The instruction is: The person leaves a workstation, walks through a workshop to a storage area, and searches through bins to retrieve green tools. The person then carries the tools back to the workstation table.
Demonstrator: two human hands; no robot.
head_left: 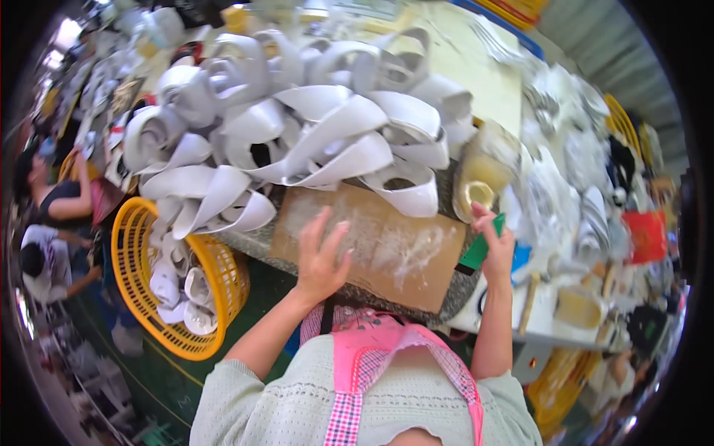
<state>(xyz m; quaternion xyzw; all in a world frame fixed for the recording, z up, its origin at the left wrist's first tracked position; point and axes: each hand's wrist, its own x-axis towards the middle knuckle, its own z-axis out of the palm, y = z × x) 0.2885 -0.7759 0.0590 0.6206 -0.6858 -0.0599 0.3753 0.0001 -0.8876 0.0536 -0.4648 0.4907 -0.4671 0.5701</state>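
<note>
My left hand [321, 256] hovers over a brown cardboard sheet [428, 286] with its fingers spread, holding nothing. Whitish smears mark the cardboard. In my right hand [500, 249] is a flat green tool [480, 251] with a dark end, gripped near the right edge of the cardboard; its exact kind does not show. Just beyond that hand stands a cloudy, crusted plastic container [487, 160] with a pale yellow round opening. Glossy white curled strips [335, 137] lie in a large heap on the speckled table, right behind the cardboard.
A yellow plastic basket [234, 286] with white curled pieces stands left of the table. Clear plastic bags [584, 160], a red packet [645, 236] and a shallow tub [579, 307] crowd the right side. Two people [63, 189] are at the far left.
</note>
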